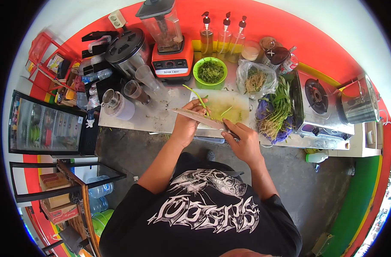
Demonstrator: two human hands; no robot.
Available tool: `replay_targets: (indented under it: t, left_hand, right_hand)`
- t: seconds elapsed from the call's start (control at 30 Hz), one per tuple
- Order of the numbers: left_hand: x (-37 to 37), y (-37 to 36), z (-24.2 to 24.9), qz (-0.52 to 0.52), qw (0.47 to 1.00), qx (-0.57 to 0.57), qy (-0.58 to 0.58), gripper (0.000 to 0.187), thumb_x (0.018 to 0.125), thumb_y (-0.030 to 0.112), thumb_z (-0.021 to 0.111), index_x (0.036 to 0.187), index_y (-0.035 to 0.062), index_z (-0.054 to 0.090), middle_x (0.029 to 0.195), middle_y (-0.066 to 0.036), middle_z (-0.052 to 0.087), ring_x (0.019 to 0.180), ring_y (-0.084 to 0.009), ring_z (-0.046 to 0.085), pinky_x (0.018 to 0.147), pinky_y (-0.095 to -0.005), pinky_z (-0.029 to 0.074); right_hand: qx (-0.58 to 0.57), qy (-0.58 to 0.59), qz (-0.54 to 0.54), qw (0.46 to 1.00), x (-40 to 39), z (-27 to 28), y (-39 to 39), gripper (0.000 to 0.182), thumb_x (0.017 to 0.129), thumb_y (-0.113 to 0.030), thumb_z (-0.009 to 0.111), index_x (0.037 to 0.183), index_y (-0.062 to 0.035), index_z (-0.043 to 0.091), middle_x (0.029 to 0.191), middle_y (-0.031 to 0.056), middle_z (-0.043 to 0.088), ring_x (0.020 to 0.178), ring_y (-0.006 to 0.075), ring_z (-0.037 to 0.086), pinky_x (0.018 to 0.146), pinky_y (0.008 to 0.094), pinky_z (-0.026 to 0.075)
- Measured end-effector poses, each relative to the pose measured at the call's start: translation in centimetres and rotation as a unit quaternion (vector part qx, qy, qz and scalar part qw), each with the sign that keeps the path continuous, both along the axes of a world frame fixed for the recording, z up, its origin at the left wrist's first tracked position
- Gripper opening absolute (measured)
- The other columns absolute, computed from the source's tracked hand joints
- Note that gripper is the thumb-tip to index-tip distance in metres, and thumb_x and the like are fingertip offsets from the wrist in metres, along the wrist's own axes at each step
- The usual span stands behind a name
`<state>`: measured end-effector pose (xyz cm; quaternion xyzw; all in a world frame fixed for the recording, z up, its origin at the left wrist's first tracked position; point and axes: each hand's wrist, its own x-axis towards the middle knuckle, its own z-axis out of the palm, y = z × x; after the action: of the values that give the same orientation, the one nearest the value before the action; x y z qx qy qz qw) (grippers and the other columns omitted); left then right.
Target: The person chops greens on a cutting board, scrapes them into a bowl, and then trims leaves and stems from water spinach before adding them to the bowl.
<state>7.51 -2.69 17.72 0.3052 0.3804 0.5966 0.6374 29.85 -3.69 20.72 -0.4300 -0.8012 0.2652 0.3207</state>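
My right hand (244,138) is closed round the handle of a kitchen knife (199,118), its broad blade reaching left across my left hand (186,125). The left fingers are bent round a thin green stem (194,92), whose far end sticks up toward the bowl. Both hands are over the near edge of a pale cutting board (240,96). A short cut piece of stem (226,110) lies on the wet board. Just behind it sits a lime-green bowl (199,80) filled with chopped greens (211,71).
A bunch of leafy greens with roots (277,105) lies right of the board, below a plastic bag (257,77). The gas stove (317,100) and steel pot (359,100) stand far right. Left are a red blender (172,58), plastic cups (147,78) and a jug (117,105). Pump bottles (224,39) line the wall.
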Motion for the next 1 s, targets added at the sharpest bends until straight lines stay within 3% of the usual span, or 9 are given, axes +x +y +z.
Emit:
replay_targets:
  t: [0.3,0.37,0.6,0.7,0.77,1.0]
  left_hand:
    - [-0.4,-0.1,0.2,0.009,1.000,-0.001,0.000,0.038,0.096,0.002,0.065,0.133,0.0010,0.058,0.101,-0.004,0.068,0.097,-0.0104,0.064,0.086,-0.0251,0.052]
    - [-0.7,-0.2,0.1,-0.001,1.000,0.004,-0.004,0.039,0.096,0.003,0.064,0.133,-0.0024,0.056,0.115,-0.005,0.065,0.100,-0.0129,0.063,0.089,-0.0269,0.051]
    - [-1.0,-0.4,0.0,-0.012,1.000,0.022,0.005,0.038,0.096,0.002,0.064,0.132,-0.0022,0.055,0.113,-0.005,0.066,0.100,-0.0136,0.064,0.091,-0.0284,0.052]
    - [-1.3,-0.5,-0.1,-0.034,0.999,0.039,-0.005,0.032,0.097,0.003,0.063,0.128,-0.0019,0.057,0.108,-0.006,0.067,0.099,-0.0147,0.066,0.091,-0.0296,0.052]
    - [-1.2,-0.5,0.1,-0.025,0.999,0.040,-0.020,0.024,0.098,0.006,0.064,0.120,-0.0019,0.060,0.100,-0.008,0.069,0.093,-0.0143,0.067,0.086,-0.0278,0.053]
    - [-1.8,-0.2,0.8,-0.047,0.999,0.017,0.003,0.018,0.101,0.019,0.063,0.112,0.0049,0.063,0.102,-0.008,0.070,0.089,-0.0131,0.067,0.082,-0.0299,0.054]
  right_hand:
    - [-0.002,0.002,0.000,1.000,-0.6,0.2,0.3,0.037,0.091,-0.019,0.075,0.123,-0.0005,0.070,0.078,0.0136,0.064,0.062,0.0266,0.062,0.059,0.0368,0.049]
    - [-0.002,0.008,0.002,1.000,-0.7,0.1,0.3,0.037,0.091,-0.019,0.075,0.123,-0.0002,0.070,0.077,0.0136,0.064,0.062,0.0265,0.062,0.059,0.0367,0.049]
    - [0.001,0.014,0.012,1.000,-0.8,0.1,0.3,0.036,0.091,-0.017,0.074,0.123,0.0012,0.069,0.076,0.0134,0.063,0.062,0.0259,0.061,0.059,0.0362,0.049]
    - [0.008,0.021,-0.007,1.000,-1.0,-0.1,0.3,0.035,0.090,-0.027,0.075,0.119,-0.0064,0.073,0.076,0.0105,0.066,0.064,0.0276,0.066,0.060,0.0382,0.052]
    - [0.008,0.023,-0.006,1.000,-1.0,-0.1,0.3,0.035,0.090,-0.027,0.075,0.119,-0.0063,0.073,0.076,0.0106,0.066,0.064,0.0276,0.067,0.060,0.0381,0.052]
    - [-0.001,0.024,0.005,1.000,-0.8,-0.1,0.2,0.035,0.090,-0.026,0.075,0.120,-0.0064,0.073,0.076,0.0108,0.065,0.064,0.0275,0.066,0.060,0.0379,0.051]
